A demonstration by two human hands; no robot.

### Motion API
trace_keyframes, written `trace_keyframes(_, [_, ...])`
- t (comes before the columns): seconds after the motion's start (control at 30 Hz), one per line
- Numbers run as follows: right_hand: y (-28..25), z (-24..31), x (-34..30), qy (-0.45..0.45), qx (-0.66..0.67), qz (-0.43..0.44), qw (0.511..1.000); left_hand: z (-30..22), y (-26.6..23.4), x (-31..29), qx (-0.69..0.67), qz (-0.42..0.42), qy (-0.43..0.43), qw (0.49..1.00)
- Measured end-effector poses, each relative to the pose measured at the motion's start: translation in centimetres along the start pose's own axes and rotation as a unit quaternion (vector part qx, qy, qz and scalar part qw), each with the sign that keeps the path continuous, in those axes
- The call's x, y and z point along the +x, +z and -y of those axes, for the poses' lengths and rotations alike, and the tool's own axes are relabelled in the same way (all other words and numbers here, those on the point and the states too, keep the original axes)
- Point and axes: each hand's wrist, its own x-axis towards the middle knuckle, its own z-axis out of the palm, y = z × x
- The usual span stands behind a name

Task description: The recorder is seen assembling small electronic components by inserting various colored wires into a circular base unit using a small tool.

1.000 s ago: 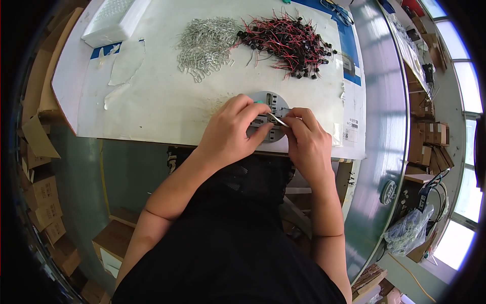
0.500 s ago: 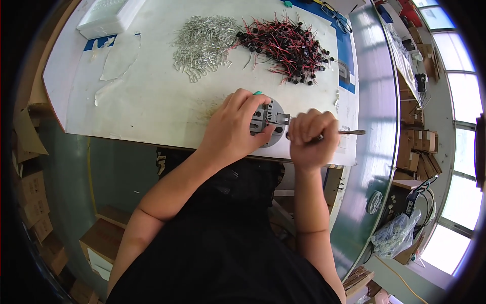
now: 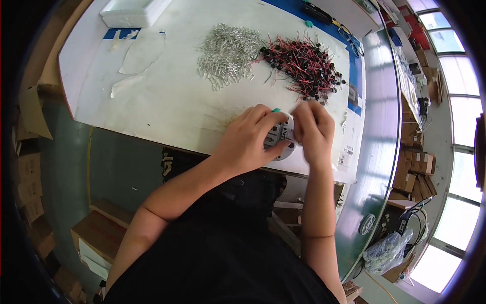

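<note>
A round grey metal fixture [image 3: 274, 138] with slots and small holes lies near the front edge of the white worktable. My left hand [image 3: 247, 138] curls around its left side, thumb at the near rim and fingers at the far rim. A small green piece [image 3: 276, 110] shows beside those fingertips. My right hand [image 3: 315, 130] is closed at the fixture's right side, slightly blurred; its fingers hide whatever is in them. Beyond the hands lie a heap of bent silvery wire clips [image 3: 230, 55] and a heap of small black parts with red and black wires [image 3: 306, 68].
A white foam box [image 3: 134, 14] stands at the far left of the table [image 3: 177, 114]. Pliers [image 3: 349, 38] and a dark-handled tool [image 3: 319, 13] lie at the back right. Cardboard boxes [image 3: 101, 233] sit on the floor at left.
The view has shifted, so the table appears farther right and lower. My right hand has closed in on the fixture's far right side; the metal tool that stuck out of it no longer shows.
</note>
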Motion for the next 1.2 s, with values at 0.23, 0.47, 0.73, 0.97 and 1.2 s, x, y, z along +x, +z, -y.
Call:
trace_keyframes(0.23, [3.2,1.0,11.3,-0.297,-0.562,0.244,0.733,0.9,-4.2,-2.0,-0.111,-0.014,-0.044,0.993])
trace_keyframes(0.47, [4.3,0.4,11.9,-0.244,-0.591,0.292,0.712,0.5,-7.0,-3.4,-0.130,-0.030,-0.110,0.985])
trace_keyframes(0.73, [2.0,1.9,7.2,-0.123,-0.454,0.159,0.868,1.2,-6.2,-2.0,-0.127,-0.019,-0.057,0.990])
trace_keyframes(0.97, [-0.8,1.6,6.6,-0.071,-0.491,0.111,0.861,1.2,-3.9,-0.3,-0.146,-0.003,-0.049,0.988])
trace_keyframes(1.2, [-0.5,2.4,5.8,-0.095,-0.476,0.096,0.869,2.2,-3.4,-0.6,-0.171,-0.009,-0.068,0.983])
